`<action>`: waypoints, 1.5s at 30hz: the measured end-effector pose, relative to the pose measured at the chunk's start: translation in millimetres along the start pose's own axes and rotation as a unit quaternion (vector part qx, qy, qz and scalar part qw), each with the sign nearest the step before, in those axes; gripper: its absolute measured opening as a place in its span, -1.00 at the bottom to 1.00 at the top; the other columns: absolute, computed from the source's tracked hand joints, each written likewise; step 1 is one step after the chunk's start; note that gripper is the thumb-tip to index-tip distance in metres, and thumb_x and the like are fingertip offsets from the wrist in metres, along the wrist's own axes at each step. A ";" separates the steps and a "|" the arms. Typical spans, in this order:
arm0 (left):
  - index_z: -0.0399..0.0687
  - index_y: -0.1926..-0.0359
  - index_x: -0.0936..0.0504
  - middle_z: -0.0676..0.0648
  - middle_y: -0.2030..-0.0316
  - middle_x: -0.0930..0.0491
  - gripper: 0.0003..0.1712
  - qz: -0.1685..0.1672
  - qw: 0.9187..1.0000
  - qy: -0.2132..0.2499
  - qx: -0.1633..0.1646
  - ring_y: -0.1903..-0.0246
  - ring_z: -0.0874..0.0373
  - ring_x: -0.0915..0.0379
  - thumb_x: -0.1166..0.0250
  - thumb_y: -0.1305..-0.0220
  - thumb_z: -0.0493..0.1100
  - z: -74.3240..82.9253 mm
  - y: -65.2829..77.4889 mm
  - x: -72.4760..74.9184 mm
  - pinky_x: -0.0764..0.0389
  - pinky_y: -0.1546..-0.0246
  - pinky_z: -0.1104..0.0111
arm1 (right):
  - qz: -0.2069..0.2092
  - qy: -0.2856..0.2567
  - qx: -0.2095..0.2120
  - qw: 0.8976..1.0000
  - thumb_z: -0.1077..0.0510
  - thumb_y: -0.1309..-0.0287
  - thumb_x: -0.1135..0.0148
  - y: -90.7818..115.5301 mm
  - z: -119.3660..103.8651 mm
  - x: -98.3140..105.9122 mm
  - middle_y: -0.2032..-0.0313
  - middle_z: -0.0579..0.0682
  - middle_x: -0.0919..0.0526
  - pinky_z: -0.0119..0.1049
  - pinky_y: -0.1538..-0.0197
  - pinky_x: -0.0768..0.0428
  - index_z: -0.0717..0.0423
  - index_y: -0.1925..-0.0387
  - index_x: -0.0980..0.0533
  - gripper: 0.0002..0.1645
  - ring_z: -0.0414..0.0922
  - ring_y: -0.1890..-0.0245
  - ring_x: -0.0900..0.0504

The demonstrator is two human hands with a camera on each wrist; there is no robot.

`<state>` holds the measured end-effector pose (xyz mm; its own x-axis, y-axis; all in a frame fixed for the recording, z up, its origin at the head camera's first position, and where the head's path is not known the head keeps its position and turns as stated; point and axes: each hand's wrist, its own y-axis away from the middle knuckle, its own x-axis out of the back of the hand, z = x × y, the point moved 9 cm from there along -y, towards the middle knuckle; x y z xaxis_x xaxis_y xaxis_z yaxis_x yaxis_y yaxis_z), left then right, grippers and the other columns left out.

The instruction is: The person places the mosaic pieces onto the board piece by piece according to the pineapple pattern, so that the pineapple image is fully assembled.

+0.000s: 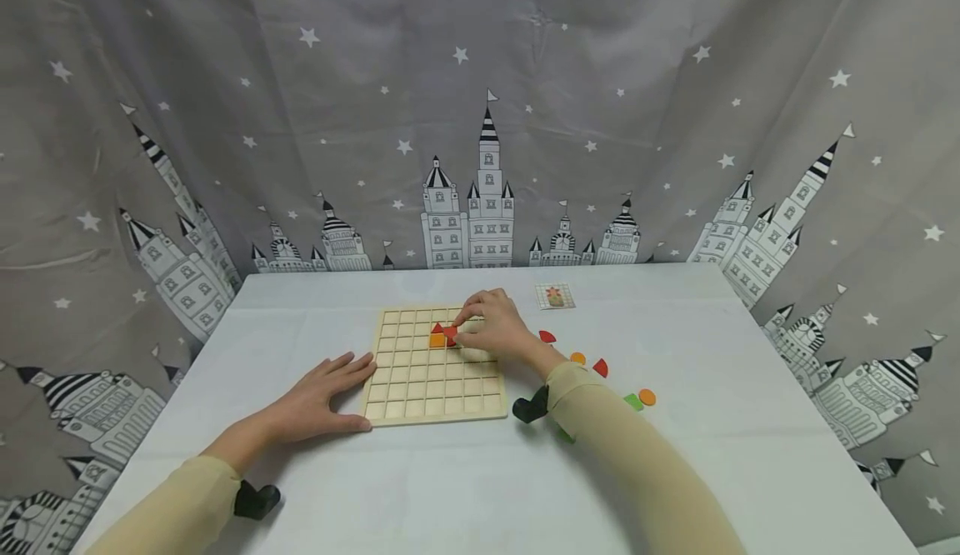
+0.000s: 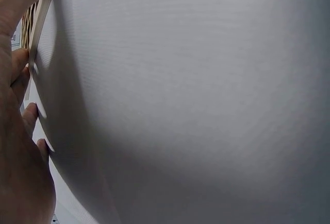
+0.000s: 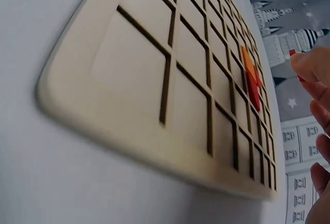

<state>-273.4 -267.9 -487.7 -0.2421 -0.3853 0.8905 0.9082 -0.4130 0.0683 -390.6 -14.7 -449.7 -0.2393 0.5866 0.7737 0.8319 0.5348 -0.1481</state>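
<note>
Right hand [image 1: 491,330] first: on my wrist feed its thumb and finger pinch a small red piece [image 3: 293,53], seemingly just above the board. Left hand [image 1: 318,397] grips nothing; its fingers lie extended along the edge of the wooden board [image 1: 416,407], between eight and nine o'clock from the board's centre. At twelve from that centre an orange square [image 1: 437,341] sits, with a red triangle [image 1: 438,328] just past it; more red shows by the right fingertips, partly hidden. I judge the step in hand to be setting the pinched piece beside those two. As I read it, the next move calls for turning it to suit its cell, lowering it flat and letting go without nudging its neighbours. Further out, a printed card [image 1: 555,296] lies at two o'clock; a loose red wedge [image 1: 601,367], orange disc [image 1: 647,397] and green piece [image 1: 633,402] lie around three. Beyond, at twelve, hangs a grey curtain [image 1: 360,122].
</note>
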 end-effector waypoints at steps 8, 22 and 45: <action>-0.07 -0.54 -0.30 -0.13 -0.55 -0.16 0.17 0.008 1.000 0.002 -0.006 -0.53 -0.31 0.12 -0.43 -0.08 0.45 2.8 1.2 2.3 0.13 -0.47 -0.28 | -0.004 0.042 -0.004 0.999 -0.16 -0.21 -0.43 -16.3 -16.8 -27.2 -0.10 -0.18 -0.56 -0.07 -0.30 -0.34 -0.26 0.18 -0.75 -0.80 -0.06 -0.22 -0.33; -0.04 -0.55 -0.29 -0.10 -0.56 -0.15 0.15 0.009 1.000 0.005 -0.019 -0.54 -0.30 0.12 -0.42 -0.09 0.45 0.8 1.0 -0.6 0.12 -0.47 -0.28 | -0.002 0.106 -0.017 0.994 -0.21 -0.19 -0.42 -24.2 -19.9 -52.9 -0.03 -0.23 -0.55 -0.23 -0.15 -0.37 -0.26 0.15 -0.76 -0.74 -0.13 -0.08 -0.35; -0.03 -0.56 -0.28 -0.10 -0.56 -0.14 0.17 0.007 1.000 0.007 -0.011 -0.54 -0.29 0.13 -0.43 -0.08 0.46 0.6 1.2 -0.7 0.12 -0.47 -0.29 | 0.010 0.122 0.001 0.992 -0.17 -0.20 -0.39 -24.1 -26.2 -53.5 -0.02 -0.19 -0.57 -0.23 -0.13 -0.38 -0.23 0.12 -0.77 -0.73 -0.11 -0.06 -0.37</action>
<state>-271.9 -267.6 -488.0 -0.2345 -0.4032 0.8846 0.9036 -0.4259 0.0454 -384.8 -74.9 -471.4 -0.0936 0.4321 0.8970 0.8337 0.5265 -0.1666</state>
